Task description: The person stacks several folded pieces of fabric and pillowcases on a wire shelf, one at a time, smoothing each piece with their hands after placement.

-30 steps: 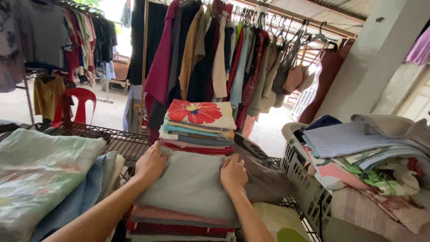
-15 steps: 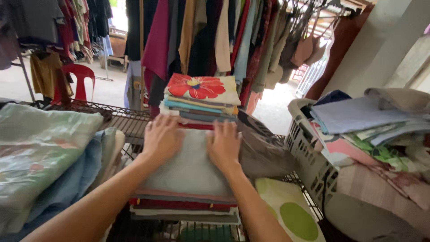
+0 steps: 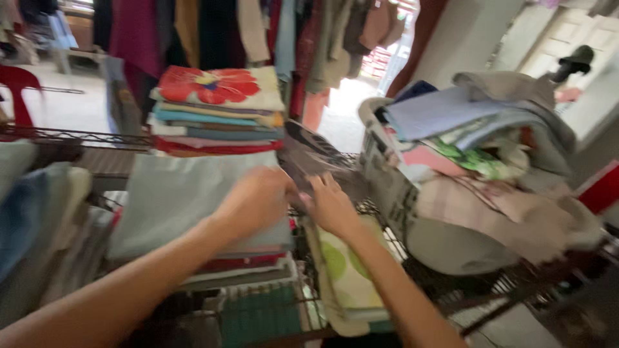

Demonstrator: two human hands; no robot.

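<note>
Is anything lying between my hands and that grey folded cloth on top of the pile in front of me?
Nothing visible. The left hand rests directly on the grey folded cloth at its right edge. The right hand sits just beside it, over the wire rack, with no object between.

clothes rack [image 3: 258, 26] behind | red chair [image 3: 16, 90] left | daylit doorway [image 3: 380, 58]

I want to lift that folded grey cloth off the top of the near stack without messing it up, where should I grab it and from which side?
Probably best by its right edge, coming from the right. The folded grey cloth lies flat on its stack, and that edge overhangs by the left hand and right hand. The flowered pile crowds the far side. The frame is blurred, so the fold line cannot be told.
</note>
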